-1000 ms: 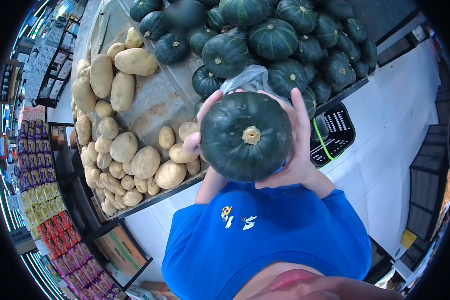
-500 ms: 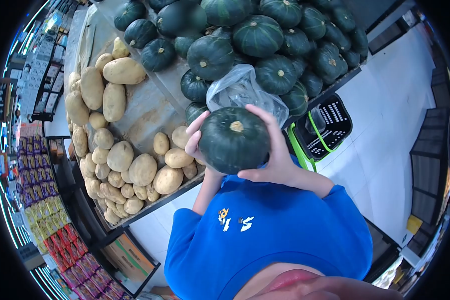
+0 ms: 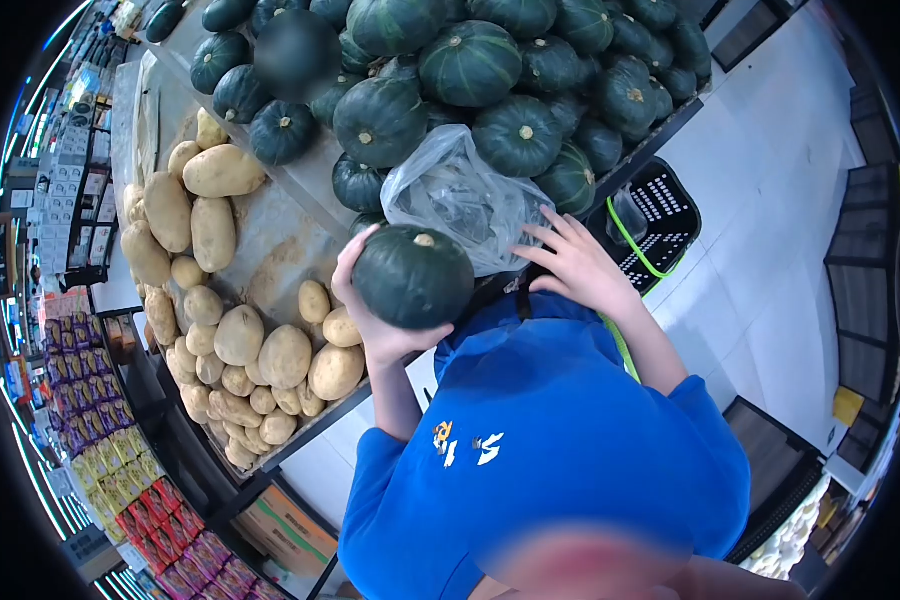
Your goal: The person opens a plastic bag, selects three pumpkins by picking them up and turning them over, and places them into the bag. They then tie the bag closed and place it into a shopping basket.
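A dark green pumpkin (image 3: 415,278) with a pale stem rests in my left hand (image 3: 375,325), whose fingers and thumb wrap its left side and underside. To the right, my right hand (image 3: 582,262) has its fingers spread at the edge of a clear plastic bag (image 3: 460,200); whether the fingertips touch the bag or hover over it I cannot tell. The crumpled bag lies against the heap of green pumpkins (image 3: 470,62), just behind the held pumpkin.
Potatoes (image 3: 238,335) lie on the display stand (image 3: 280,225) at the left. A black basket (image 3: 660,215) with a green handle is on the floor at the right. Packaged goods (image 3: 80,370) fill shelves at the far left.
My right hand has let go of the pumpkin and moved right, to the bag. The pumpkin has shifted left and is held by my left hand alone. The view has shifted slightly.
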Demonstrator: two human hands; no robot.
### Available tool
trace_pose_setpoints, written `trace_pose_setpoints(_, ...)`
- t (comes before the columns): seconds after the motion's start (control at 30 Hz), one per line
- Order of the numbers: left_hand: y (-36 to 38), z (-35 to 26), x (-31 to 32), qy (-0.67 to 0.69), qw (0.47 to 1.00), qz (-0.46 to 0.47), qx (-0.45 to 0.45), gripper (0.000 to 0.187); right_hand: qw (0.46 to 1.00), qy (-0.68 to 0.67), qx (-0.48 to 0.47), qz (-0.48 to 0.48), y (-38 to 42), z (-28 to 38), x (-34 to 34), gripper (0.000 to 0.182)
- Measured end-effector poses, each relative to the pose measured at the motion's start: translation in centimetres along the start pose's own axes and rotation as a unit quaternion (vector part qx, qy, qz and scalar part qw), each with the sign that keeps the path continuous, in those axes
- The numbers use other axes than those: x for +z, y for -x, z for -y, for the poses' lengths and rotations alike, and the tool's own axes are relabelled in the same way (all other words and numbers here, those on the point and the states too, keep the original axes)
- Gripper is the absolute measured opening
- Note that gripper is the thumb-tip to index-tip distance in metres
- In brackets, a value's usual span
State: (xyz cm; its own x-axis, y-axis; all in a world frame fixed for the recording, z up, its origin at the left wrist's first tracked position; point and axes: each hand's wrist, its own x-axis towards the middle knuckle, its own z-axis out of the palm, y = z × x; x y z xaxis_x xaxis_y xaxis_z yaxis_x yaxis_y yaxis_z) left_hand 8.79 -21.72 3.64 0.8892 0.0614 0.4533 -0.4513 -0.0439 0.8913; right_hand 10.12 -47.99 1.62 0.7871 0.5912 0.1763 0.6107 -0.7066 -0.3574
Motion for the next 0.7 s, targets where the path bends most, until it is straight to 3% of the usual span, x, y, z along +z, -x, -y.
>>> trace_pose_setpoints(0.07, -2.2, -1.1, 0.9, -0.061, 0.997, 0.044, 0.034, 0.104, 1.000, -0.004, -0.018, -0.003, 0.1, -1.7, 1.4, 0.035)
trace_pose_setpoints(0.13, -4.2, -1.5, 1.8, -0.202, 0.969, 0.116, 0.083, 0.094, 0.996, -0.091, -0.007, 0.014, -0.3, -2.5, 2.2, 0.031)
trace_pose_setpoints(0.17, -4.6, -1.0, 2.2, -0.226, 0.962, 0.136, 0.074, 0.093, 0.996, -0.084, -0.015, 0.012, -0.3, -2.4, 2.2, 0.019)
trace_pose_setpoints(0.2, -5.1, -0.8, 2.7, -0.225, 0.961, 0.141, 0.079, 0.093, 0.996, -0.083, -0.012, 0.007, -0.7, -1.9, 1.3, 0.019)
trace_pose_setpoints(0.27, -5.8, -0.5, 3.3, -0.262, 0.943, 0.195, 0.062, 0.086, 0.977, -0.035, -0.138, -0.157, -1.1, -0.8, -0.7, 0.019)
trace_pose_setpoints(0.33, -6.5, -0.5, 3.4, -0.264, 0.936, 0.230, 0.046, 0.085, 0.961, -0.040, -0.175, -0.210, -1.0, -0.1, -2.0, 0.021)
trace_pose_setpoints(0.4, -7.1, -0.3, 3.5, -0.215, 0.918, 0.332, -0.020, 0.086, 0.931, -0.029, -0.219, -0.290, -1.3, 0.3, -3.1, 0.023)
trace_pose_setpoints(0.47, -7.3, -0.3, 3.8, -0.212, 0.899, 0.380, -0.040, 0.088, 0.934, -0.014, -0.213, -0.287, -1.8, 0.4, -3.8, 0.022)
trace_pose_setpoints(0.53, -6.9, -0.4, 4.5, -0.236, 0.863, 0.431, -0.115, 0.089, 0.924, -0.033, -0.235, -0.298, -2.3, 0.5, -3.9, 0.018)
trace_pose_setpoints(0.67, -5.8, 2.2, 5.1, -0.256, 0.871, 0.411, -0.084, 0.089, 0.923, -0.050, -0.267, -0.272, -3.2, 2.6, -2.8, 0.011)
trace_pose_setpoints(0.7, -5.9, 2.9, 5.4, -0.254, 0.868, 0.419, -0.084, 0.072, 0.926, -0.054, -0.288, -0.240, -3.5, 2.9, -2.8, 0.012)
